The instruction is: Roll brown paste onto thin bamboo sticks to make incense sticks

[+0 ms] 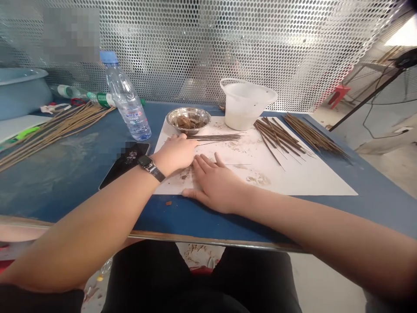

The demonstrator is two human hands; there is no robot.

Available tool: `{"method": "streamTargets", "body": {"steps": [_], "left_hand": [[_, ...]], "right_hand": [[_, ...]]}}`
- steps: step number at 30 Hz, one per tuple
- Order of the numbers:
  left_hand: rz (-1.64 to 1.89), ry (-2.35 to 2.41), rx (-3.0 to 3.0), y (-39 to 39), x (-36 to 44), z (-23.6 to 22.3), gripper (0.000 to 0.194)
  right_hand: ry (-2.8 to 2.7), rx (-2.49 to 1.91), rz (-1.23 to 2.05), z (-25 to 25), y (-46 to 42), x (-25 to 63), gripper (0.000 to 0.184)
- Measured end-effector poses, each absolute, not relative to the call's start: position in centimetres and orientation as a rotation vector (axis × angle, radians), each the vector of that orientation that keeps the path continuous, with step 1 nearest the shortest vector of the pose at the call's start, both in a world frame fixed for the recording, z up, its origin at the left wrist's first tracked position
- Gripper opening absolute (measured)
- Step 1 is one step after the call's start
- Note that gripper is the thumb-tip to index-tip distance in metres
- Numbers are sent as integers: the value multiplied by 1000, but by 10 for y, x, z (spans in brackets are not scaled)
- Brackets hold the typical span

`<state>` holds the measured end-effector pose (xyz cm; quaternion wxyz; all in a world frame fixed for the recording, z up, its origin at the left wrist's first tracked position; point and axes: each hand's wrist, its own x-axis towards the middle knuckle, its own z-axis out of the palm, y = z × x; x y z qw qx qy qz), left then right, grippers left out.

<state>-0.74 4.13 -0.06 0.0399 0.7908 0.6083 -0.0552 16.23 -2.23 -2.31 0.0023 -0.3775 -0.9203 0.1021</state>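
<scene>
My left hand (pixel 179 153), with a watch on the wrist, reaches over the left part of a white board (pixel 312 178). Its fingers are closed at the near ends of a bundle of thin dark sticks (pixel 218 138), and one thin stick appears pinched there; the fingertips are partly hidden. Beside it, my right hand (pixel 216 182) lies palm down and flat on the board's front edge, fingers stretched out. Another thin stick (pixel 239 164) shows just past its fingers. Behind the left hand is a metal bowl (pixel 189 119) of brown lumps.
A white bucket (pixel 244 104) stands at the board's back. Brown-coated sticks (pixel 280 137) lie on the right, with another bundle (pixel 316 134) beyond. To the left are a water bottle (pixel 128 100), a phone (pixel 125 165), long tan sticks (pixel 61 128) and a blue basin (pixel 22 93). Perforated metal (pixel 182 52) rises behind.
</scene>
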Motion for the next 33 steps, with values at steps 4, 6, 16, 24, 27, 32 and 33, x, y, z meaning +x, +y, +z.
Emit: {"method": "streamTargets", "body": {"steps": [4, 6, 16, 24, 27, 32, 33], "left_hand": [[-179, 1871, 2410, 42, -7, 0, 56], [-172, 1857, 2407, 42, -7, -1, 55], [-107, 1867, 2342, 49, -12, -7, 56], [-113, 1855, 2356, 50, -14, -8, 58], [-148, 1878, 2343, 49, -13, -7, 58], [-171, 1882, 2351, 49, -13, -7, 60], [-173, 1880, 2355, 49, -13, -7, 61]], "right_hand": [[-2909, -1192, 320, -23, -29, 164, 110], [-2912, -1220, 350, -21, -38, 163, 112], [-2867, -1251, 372, -19, -30, 160, 114], [-2843, -1266, 336, -25, -21, 163, 112], [-2865, -1271, 318, -24, -23, 163, 112], [-2913, -1338, 328, -18, -40, 160, 118], [-2914, -1357, 322, -18, -38, 159, 118]]}}
